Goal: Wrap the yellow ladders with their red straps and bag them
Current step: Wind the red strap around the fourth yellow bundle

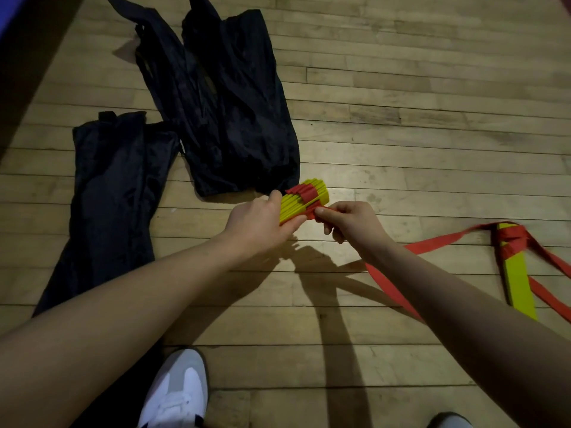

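A wood floor (401,103) fills the view under everything. Beyond the hands lies a large black bag (222,97), crumpled and flat, its near end just past the left hand's fingertips; a second black bag (114,193) lies to the left of the left forearm, stretching back toward the person. Both forearms reach forward from the bottom corners. To the right of the right hand, well apart from it, a second ladder (516,270) lies on the floor, its yellow slats stacked and a red knot of strap around its far end. A loose red strap (445,239) runs from that side along the floor and passes under the right forearm toward the hands. Below the arms, a white shoe (176,393) stands on the floor, and the toe of another shows at the bottom edge to the right. Between the hands, held above the floor, is the bundle (304,199) of yellow slats with red strap wound around its middle. The left hand (259,223) grips the bundle's near end, thumb and fingers curled round it. The right hand (349,220) pinches the red strap right beside the bundle, fingers curled.
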`<action>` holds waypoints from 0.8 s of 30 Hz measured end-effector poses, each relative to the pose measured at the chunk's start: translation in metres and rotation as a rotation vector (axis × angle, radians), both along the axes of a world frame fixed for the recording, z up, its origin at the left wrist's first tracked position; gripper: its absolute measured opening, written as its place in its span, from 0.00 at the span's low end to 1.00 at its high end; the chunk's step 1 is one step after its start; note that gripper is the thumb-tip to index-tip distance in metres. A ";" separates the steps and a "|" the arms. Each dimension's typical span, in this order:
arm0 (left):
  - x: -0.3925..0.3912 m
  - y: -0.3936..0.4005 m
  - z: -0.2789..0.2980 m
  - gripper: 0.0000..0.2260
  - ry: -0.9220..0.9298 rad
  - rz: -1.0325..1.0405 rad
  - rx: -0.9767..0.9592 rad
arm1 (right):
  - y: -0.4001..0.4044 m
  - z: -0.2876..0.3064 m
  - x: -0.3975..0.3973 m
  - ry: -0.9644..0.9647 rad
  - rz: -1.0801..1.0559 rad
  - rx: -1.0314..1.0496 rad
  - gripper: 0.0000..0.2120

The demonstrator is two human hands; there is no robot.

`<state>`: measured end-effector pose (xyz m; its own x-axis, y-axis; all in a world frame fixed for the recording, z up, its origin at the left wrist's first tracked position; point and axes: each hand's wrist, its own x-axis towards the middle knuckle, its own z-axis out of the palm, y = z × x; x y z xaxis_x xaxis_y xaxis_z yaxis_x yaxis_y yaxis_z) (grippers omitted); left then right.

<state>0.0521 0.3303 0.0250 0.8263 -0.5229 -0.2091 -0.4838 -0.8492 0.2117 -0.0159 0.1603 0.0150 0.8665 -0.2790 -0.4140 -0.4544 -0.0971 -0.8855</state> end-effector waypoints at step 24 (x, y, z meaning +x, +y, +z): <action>-0.020 -0.010 -0.004 0.24 -0.028 0.024 0.030 | 0.019 0.005 0.007 0.055 -0.063 0.314 0.13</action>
